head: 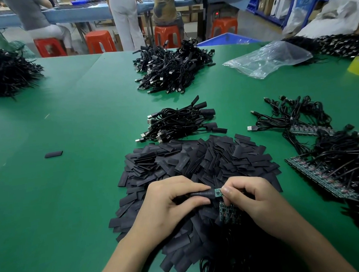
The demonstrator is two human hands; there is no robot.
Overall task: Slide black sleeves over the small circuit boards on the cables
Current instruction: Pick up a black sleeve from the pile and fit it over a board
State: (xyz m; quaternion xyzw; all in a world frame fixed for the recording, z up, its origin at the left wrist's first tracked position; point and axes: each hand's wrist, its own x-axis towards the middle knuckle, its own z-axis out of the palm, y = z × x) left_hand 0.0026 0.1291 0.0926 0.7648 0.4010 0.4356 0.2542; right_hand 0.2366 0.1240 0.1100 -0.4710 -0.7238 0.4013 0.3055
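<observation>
While the left hand grips a sleeve between thumb and curled fingers, the right hand pinches a board at the sleeve's mouth. Both hands work over the heap of loose sleeves by the near edge of the surface. Green board shows between the mouth and the right fingertips, so this sleeve looks only partly on. A sleeved bundle lies mid-surface, and a bigger pile sits toward the far edge; these seem done. Bare-board cables crowd the right edge and the heap is large, so much appears left.
</observation>
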